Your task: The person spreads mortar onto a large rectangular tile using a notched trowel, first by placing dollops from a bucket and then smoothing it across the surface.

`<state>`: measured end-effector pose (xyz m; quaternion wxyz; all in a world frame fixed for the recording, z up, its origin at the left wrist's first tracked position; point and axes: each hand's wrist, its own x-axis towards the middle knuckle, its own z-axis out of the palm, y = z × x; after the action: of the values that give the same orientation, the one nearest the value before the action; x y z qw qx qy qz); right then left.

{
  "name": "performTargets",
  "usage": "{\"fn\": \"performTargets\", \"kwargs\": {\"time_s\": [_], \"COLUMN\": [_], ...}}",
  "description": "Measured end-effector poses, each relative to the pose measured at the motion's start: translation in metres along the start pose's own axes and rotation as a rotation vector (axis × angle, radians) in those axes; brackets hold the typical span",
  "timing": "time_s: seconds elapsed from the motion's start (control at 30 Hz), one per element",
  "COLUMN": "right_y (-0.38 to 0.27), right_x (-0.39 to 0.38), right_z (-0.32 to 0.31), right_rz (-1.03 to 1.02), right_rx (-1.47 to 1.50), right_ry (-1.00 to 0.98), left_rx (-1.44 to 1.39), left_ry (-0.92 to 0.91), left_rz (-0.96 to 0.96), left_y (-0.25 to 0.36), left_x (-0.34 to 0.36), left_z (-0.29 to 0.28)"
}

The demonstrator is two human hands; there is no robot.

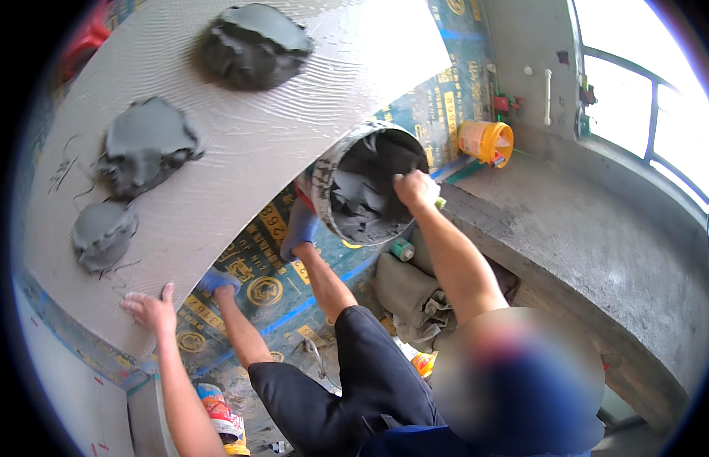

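My left hand (150, 311) rests open, fingers spread, on the near left edge of a large grey slab (240, 164). Combed ridges run across the slab's surface. Three lumps of wet grey mortar sit on it: a big one (257, 47) at the far side, a middle one (150, 145) and a smaller one (104, 236) nearest my left hand. My right hand (417, 189) is closed at the right rim of a round bucket (321, 190) of dark grey mortar (362, 194). It grips what looks like a trowel; a yellow-green handle end (440, 203) shows, the blade is hard to make out.
A small yellow bucket (497, 143) lies tipped near the window wall. The concrete ledge (590, 228) runs along the right. Below the mortar bucket are a green cylinder (401, 249) and folded grey cloth (408, 293). Colourful containers (217, 415) stand lower left. Printed sheeting (255, 266) covers the floor.
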<state>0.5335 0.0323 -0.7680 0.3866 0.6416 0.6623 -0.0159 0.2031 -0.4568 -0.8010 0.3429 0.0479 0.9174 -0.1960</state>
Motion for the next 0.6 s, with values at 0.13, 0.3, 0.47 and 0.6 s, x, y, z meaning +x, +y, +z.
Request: {"fn": "performTargets", "kwargs": {"time_s": [0.13,0.3,0.47,0.6], "right_y": [-0.007,-0.013,-0.036,-0.015], "right_x": [0.004,0.019,-0.018,-0.029], "right_z": [0.041,0.100,0.082,0.075], "right_rz": [-0.016,-0.011,0.196,0.099], "right_rx": [0.276,0.830,1.373,1.418], "right_ry": [-0.073,-0.363,-0.482,-0.520], "left_rx": [0.054,0.010,0.001,-0.002], "left_ry": [0.018,-0.056,-0.088,-0.077], "left_rz": [-0.019,-0.011,-0.031,-0.016], "left_y": [-0.013,0.006,-0.006,-0.011], "left_x": [0.007,0.007,0.007,0.012], "left_z": [0.005,0.000,-0.002,0.002]}}
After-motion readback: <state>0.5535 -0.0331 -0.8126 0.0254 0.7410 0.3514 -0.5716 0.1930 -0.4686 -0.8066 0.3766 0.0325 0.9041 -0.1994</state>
